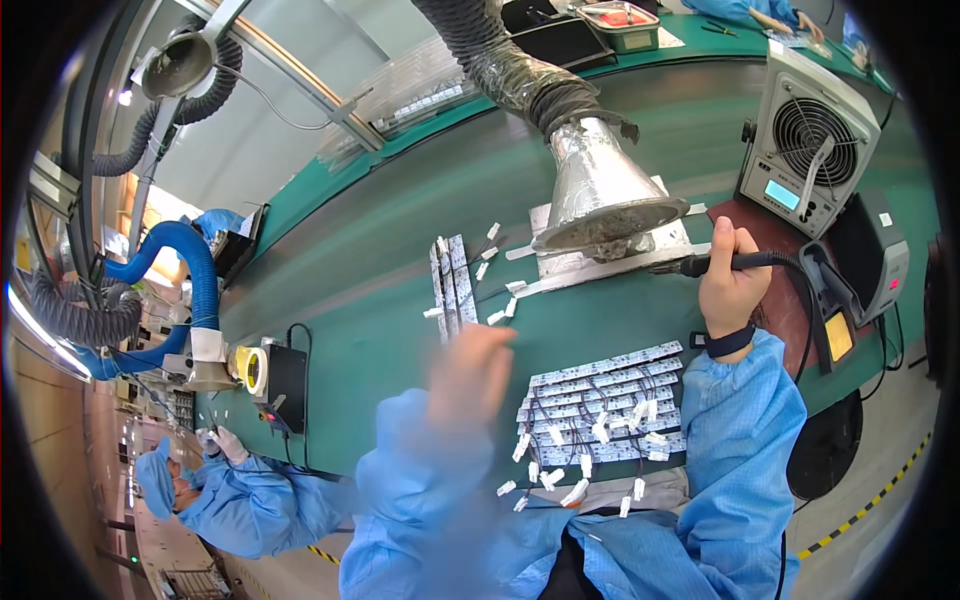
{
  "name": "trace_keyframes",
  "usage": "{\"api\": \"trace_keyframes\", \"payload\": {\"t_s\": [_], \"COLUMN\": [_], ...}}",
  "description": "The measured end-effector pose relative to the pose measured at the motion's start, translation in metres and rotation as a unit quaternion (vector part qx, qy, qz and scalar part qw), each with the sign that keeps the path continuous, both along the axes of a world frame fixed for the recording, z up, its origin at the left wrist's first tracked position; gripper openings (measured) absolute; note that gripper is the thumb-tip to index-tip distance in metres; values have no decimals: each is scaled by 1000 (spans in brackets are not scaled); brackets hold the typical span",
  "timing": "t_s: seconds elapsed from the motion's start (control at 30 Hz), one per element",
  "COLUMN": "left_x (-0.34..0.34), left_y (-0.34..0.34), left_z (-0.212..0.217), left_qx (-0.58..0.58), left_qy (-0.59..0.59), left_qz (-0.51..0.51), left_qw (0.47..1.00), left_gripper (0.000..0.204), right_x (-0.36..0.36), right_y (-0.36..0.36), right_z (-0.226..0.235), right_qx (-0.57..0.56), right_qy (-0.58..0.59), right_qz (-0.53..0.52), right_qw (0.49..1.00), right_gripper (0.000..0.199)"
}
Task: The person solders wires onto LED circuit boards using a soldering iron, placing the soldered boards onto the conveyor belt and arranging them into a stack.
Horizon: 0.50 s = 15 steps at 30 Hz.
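My right hand [733, 284] is closed around the black handle of a soldering iron [697, 264]. The iron's tip points left, below the metal fume hood. A dark band circles that wrist. Smeared by motion, my left hand [470, 372] is over the mat just below a small group of narrow circuit-board strips [455, 283]; whether it holds anything is hidden by the blur. A larger set of board strips [600, 395] lies in rows in front of me, with dark wires and white connectors [600, 430] spread across them.
A silvery funnel-shaped fume hood [600, 190] hangs over a pale plate [545, 262]. Right of it stand a fan unit [810, 140] and a soldering station [868, 250] with a yellow sponge [839, 335]. The green mat [385, 290] covers the bench. A co-worker [240, 495] sits at left.
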<state>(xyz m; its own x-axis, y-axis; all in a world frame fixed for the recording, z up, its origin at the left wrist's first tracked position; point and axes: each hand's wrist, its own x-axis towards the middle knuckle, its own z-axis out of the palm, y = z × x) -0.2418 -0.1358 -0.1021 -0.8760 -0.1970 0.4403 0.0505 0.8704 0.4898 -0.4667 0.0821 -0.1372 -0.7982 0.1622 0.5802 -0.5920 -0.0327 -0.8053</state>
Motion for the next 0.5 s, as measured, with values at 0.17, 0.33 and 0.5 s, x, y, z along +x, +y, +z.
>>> {"api": "trace_keyframes", "payload": {"t_s": [0.17, 0.33, 0.5], "left_x": [-14, -28, -36], "left_y": [22, 8, -2], "left_z": [-10, -8, -14], "left_qx": [33, 186, 441], "left_qy": [-201, -304, -296], "left_qz": [-159, -179, -173], "left_qw": [966, 917, 829], "left_gripper": [33, 28, 21], "right_x": [-1, -2, -4], "right_y": [0, 3, 10], "right_z": [1, 2, 5], "right_qx": [-6, 3, -14], "right_qy": [2, -4, -14], "right_qz": [-5, -15, -36], "right_qw": [1000, 1000, 999], "right_gripper": [45, 45, 44]}}
